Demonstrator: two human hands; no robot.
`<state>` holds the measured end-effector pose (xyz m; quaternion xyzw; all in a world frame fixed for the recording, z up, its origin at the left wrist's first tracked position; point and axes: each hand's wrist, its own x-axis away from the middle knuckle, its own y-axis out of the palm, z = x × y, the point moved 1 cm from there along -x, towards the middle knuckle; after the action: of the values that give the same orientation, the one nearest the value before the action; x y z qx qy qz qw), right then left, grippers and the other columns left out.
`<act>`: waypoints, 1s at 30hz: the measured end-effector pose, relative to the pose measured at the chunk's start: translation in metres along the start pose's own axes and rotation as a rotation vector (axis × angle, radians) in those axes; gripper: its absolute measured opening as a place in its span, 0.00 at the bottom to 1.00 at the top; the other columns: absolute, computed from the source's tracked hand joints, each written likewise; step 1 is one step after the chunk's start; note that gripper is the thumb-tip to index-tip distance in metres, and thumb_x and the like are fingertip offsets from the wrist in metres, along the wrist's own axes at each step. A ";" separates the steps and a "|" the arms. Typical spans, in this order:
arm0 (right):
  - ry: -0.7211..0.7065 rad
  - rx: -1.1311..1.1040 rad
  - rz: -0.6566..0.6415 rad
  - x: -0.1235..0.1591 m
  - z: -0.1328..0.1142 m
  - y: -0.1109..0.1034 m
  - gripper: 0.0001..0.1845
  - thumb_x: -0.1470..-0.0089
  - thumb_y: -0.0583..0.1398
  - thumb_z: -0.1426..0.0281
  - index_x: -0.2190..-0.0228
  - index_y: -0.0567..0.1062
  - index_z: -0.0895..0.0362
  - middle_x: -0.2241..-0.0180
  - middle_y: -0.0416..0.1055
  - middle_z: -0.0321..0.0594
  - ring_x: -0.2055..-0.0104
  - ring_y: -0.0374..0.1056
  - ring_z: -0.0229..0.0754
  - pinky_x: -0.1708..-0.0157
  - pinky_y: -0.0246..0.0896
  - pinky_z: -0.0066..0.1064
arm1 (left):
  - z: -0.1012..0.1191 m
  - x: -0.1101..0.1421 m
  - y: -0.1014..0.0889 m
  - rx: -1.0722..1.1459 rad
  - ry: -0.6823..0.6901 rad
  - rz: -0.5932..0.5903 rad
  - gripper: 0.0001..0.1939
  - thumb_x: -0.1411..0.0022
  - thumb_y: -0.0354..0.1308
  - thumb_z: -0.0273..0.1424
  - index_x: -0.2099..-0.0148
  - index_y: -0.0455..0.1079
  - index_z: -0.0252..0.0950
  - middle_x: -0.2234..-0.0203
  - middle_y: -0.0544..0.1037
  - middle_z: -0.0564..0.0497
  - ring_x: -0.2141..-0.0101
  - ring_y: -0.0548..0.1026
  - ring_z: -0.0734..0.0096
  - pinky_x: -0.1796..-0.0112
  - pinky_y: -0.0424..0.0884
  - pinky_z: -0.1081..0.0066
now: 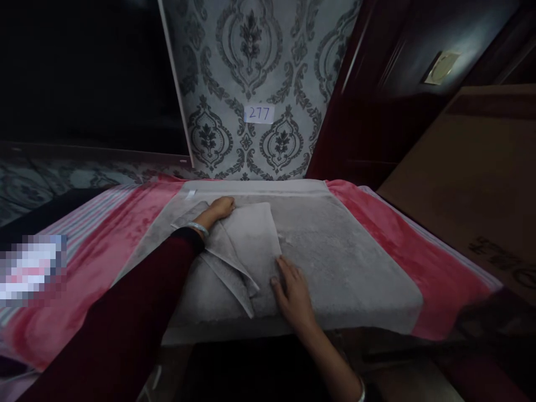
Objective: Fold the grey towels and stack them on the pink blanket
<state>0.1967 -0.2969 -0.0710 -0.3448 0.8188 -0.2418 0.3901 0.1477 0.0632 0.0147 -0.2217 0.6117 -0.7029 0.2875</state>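
The grey cloth (pixel 255 229) lies toward nine o'clock on the grey cover (pixel 347 257), layered, its six-o'clock flaps (pixel 231 281) uneven. Your left hand (pixel 221 207) curls at its twelve, grip unclear; your right hand (pixel 296 296), thumb and fingers apart, touches four.

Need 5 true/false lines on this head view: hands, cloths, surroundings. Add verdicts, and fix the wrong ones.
1. The left hand is at the far part of the folded gray cloth. True.
2. The right hand is raised away from the folded gray cloth. False: its fingers are at the near right edge.
3. The wall label reads 412. False: it reads 277.
4. The folded gray cloth lies on a larger gray cloth. True.
5. The cardboard box is on the left, by the dark screen. False: it is on the right; the screen is on the left.
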 end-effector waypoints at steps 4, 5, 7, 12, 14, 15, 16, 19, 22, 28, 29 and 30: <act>0.111 0.044 -0.057 -0.006 0.000 -0.001 0.31 0.39 0.55 0.67 0.36 0.65 0.60 0.44 0.72 0.53 0.43 0.67 0.55 0.42 0.63 0.51 | -0.004 -0.008 0.001 0.011 -0.015 0.018 0.13 0.34 0.52 0.34 0.53 0.76 0.37 0.52 0.81 0.44 0.52 0.77 0.60 0.54 0.70 0.68; 0.137 0.057 -0.085 -0.008 -0.001 -0.002 0.32 0.40 0.55 0.66 0.36 0.65 0.59 0.45 0.73 0.53 0.44 0.68 0.55 0.43 0.64 0.50 | -0.005 -0.009 0.003 0.017 -0.020 0.028 0.14 0.33 0.51 0.34 0.53 0.75 0.37 0.52 0.81 0.44 0.52 0.77 0.60 0.54 0.70 0.69; 0.179 0.073 -0.115 -0.010 -0.001 -0.003 0.32 0.40 0.56 0.66 0.36 0.65 0.58 0.48 0.73 0.53 0.46 0.69 0.55 0.45 0.66 0.48 | -0.007 -0.009 0.009 0.028 -0.030 0.039 0.14 0.33 0.50 0.34 0.52 0.75 0.38 0.51 0.80 0.43 0.51 0.77 0.60 0.53 0.70 0.68; 0.215 0.053 -0.075 -0.011 0.005 -0.001 0.34 0.41 0.57 0.65 0.35 0.64 0.61 0.48 0.74 0.54 0.46 0.70 0.54 0.46 0.67 0.46 | -0.010 -0.011 0.018 0.065 -0.022 0.001 0.13 0.36 0.52 0.34 0.55 0.76 0.38 0.53 0.81 0.42 0.53 0.78 0.57 0.53 0.71 0.65; 0.231 0.037 -0.069 -0.013 0.007 0.000 0.34 0.41 0.57 0.64 0.36 0.66 0.63 0.47 0.74 0.55 0.45 0.70 0.55 0.46 0.67 0.46 | -0.009 -0.015 0.014 0.094 0.015 -0.022 0.15 0.37 0.53 0.37 0.55 0.76 0.37 0.56 0.82 0.44 0.55 0.78 0.58 0.54 0.71 0.66; 0.246 0.028 -0.071 -0.015 0.008 0.001 0.33 0.41 0.57 0.64 0.37 0.66 0.63 0.47 0.74 0.55 0.45 0.70 0.55 0.46 0.67 0.45 | -0.007 -0.017 0.012 0.110 0.040 -0.031 0.16 0.37 0.53 0.38 0.55 0.77 0.36 0.56 0.82 0.44 0.55 0.78 0.59 0.55 0.72 0.67; 0.263 0.018 -0.079 -0.016 0.008 0.001 0.33 0.41 0.57 0.63 0.38 0.67 0.64 0.46 0.74 0.55 0.44 0.70 0.55 0.45 0.67 0.45 | -0.004 -0.019 0.010 0.125 0.066 -0.038 0.17 0.38 0.54 0.40 0.55 0.77 0.36 0.57 0.82 0.45 0.56 0.78 0.59 0.55 0.72 0.68; 0.299 -0.004 -0.109 -0.019 0.006 0.000 0.33 0.41 0.58 0.63 0.37 0.67 0.63 0.44 0.73 0.54 0.42 0.70 0.54 0.44 0.66 0.44 | 0.007 -0.026 0.006 0.153 0.130 -0.040 0.16 0.41 0.59 0.40 0.55 0.77 0.36 0.57 0.82 0.48 0.55 0.78 0.61 0.54 0.72 0.70; 0.310 0.002 -0.121 -0.018 0.005 -0.001 0.35 0.42 0.58 0.64 0.35 0.65 0.60 0.45 0.75 0.50 0.44 0.72 0.53 0.47 0.69 0.42 | 0.016 -0.028 0.009 0.161 0.160 -0.021 0.13 0.40 0.57 0.36 0.57 0.78 0.38 0.59 0.83 0.50 0.56 0.78 0.63 0.54 0.71 0.71; 0.313 0.014 -0.091 -0.015 0.006 -0.002 0.35 0.41 0.57 0.63 0.35 0.65 0.58 0.48 0.78 0.48 0.49 0.75 0.52 0.52 0.70 0.39 | 0.021 -0.019 0.026 0.119 0.132 0.030 0.15 0.34 0.52 0.33 0.51 0.76 0.38 0.53 0.82 0.46 0.50 0.76 0.61 0.48 0.69 0.67; 0.323 0.012 -0.097 -0.016 0.006 -0.002 0.35 0.41 0.57 0.63 0.35 0.65 0.58 0.51 0.79 0.48 0.51 0.76 0.51 0.54 0.71 0.39 | 0.021 -0.019 0.026 0.103 0.127 0.020 0.15 0.34 0.52 0.34 0.50 0.76 0.38 0.52 0.81 0.45 0.49 0.75 0.61 0.47 0.69 0.66; 0.331 0.010 -0.108 -0.016 0.006 -0.003 0.35 0.41 0.57 0.63 0.35 0.65 0.59 0.53 0.80 0.47 0.54 0.77 0.51 0.55 0.71 0.38 | 0.019 -0.018 0.025 0.085 0.122 0.005 0.15 0.34 0.53 0.34 0.50 0.76 0.39 0.50 0.81 0.45 0.48 0.75 0.61 0.47 0.69 0.67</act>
<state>0.2102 -0.2873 -0.0646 -0.3417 0.8511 -0.3198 0.2379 0.1768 0.0597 -0.0060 -0.1646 0.5980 -0.7398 0.2605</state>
